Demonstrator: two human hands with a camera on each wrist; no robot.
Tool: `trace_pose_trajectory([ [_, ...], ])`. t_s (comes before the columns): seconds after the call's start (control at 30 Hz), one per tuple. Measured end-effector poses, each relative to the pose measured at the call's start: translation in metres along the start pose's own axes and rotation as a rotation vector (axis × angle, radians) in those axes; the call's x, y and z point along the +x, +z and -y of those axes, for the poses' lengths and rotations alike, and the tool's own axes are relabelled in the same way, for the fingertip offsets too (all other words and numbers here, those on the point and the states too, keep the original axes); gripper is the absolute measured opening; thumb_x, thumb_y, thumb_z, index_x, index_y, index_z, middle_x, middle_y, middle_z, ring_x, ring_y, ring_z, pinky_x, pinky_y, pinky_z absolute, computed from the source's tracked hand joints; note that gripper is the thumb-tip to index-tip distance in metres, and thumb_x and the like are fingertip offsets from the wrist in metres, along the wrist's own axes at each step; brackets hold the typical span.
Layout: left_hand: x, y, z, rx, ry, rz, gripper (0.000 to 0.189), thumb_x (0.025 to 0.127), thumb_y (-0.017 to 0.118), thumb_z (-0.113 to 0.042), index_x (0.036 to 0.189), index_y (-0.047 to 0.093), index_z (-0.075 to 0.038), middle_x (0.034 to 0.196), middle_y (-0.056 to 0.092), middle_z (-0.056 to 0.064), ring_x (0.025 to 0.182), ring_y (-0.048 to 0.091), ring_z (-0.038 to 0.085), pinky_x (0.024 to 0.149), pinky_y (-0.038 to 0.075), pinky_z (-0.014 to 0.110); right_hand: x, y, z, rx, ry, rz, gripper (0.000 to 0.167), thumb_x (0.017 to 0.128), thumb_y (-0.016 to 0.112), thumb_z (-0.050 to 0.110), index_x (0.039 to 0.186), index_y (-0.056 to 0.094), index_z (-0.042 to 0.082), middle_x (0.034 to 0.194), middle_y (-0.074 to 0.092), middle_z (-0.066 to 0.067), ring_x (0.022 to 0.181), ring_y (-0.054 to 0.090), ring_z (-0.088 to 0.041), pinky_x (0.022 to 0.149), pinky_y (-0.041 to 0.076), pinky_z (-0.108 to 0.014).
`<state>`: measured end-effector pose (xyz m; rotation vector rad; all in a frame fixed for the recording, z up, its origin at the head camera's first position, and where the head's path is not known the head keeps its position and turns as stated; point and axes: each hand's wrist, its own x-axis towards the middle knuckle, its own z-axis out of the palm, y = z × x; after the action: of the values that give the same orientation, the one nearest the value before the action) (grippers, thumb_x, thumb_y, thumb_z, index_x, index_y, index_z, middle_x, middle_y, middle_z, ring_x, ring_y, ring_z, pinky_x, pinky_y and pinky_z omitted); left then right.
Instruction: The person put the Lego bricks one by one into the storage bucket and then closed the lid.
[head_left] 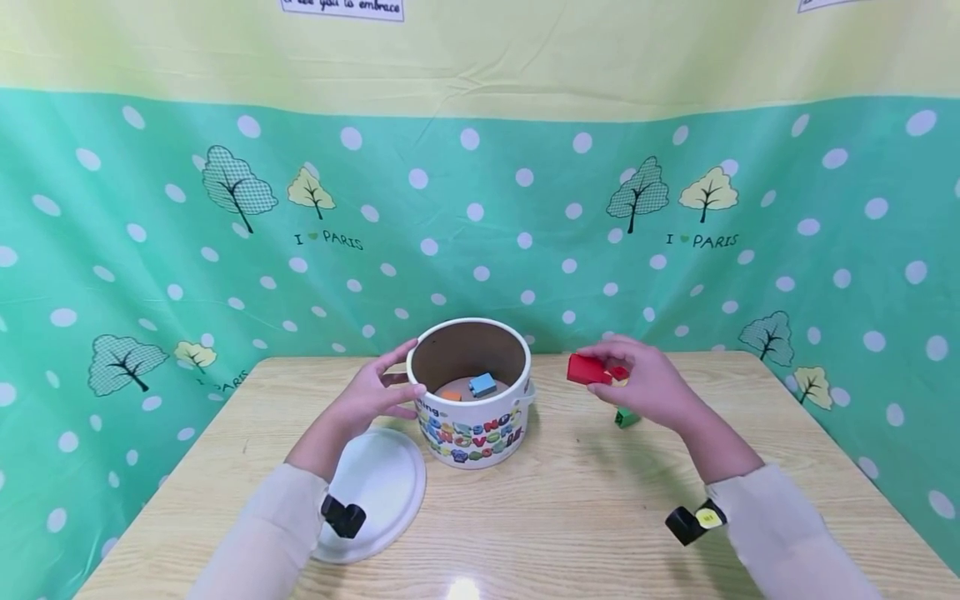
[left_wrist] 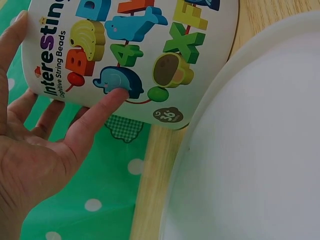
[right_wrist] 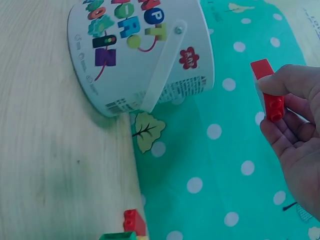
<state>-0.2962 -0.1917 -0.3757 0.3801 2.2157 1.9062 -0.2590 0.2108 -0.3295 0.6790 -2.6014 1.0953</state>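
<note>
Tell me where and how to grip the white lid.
Pinch the white lid by its right rim, probably best from the right: it lies flat, that edge shows uncovered, and the left sleeve overlaps its left side in view.

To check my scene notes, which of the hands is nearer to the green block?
Right. The right hand, holding a red block, is close to the green block; the left hand is farther away, touching the bucket on its left side.
</note>
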Motion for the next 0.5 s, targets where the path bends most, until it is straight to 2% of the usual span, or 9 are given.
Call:
trace_pose_trajectory([
  [0.2,0.001,0.0,0.002,0.009,0.007,0.0,0.086,0.083,0.08,-0.023,0.154,0.031,-0.029,0.156,0.023,0.01,0.136,0.032,0.047,0.078,0.059,0.049,0.008,-0.001,0.01,0.038,-0.01,0.019,0.046,0.078,0.081,0.008,0.122,0.067,0.009,0.119,0.061,-0.007,0.105,0.057,-0.028,0.075,0.059,-0.038],
  [0.43,0.002,0.0,0.003,0.02,0.005,0.001,0.086,0.083,0.08,-0.024,0.154,0.031,-0.03,0.156,0.022,0.01,0.136,0.033,0.046,0.078,0.059,0.049,0.016,0.0,0.019,0.042,-0.044,0.024,0.043,0.078,0.079,0.002,0.119,0.069,0.01,0.118,0.062,-0.005,0.104,0.057,-0.024,0.081,0.056,-0.039],
  [0.5,0.002,0.0,0.002,0.02,0.003,-0.001,0.085,0.083,0.08,-0.024,0.153,0.031,-0.03,0.157,0.022,0.01,0.136,0.033,0.046,0.078,0.059,0.049,0.018,0.001,0.022,0.056,-0.042,0.03,0.043,0.078,0.078,0.0,0.119,0.069,0.009,0.118,0.062,-0.005,0.105,0.058,-0.025,0.079,0.058,-0.037],
])
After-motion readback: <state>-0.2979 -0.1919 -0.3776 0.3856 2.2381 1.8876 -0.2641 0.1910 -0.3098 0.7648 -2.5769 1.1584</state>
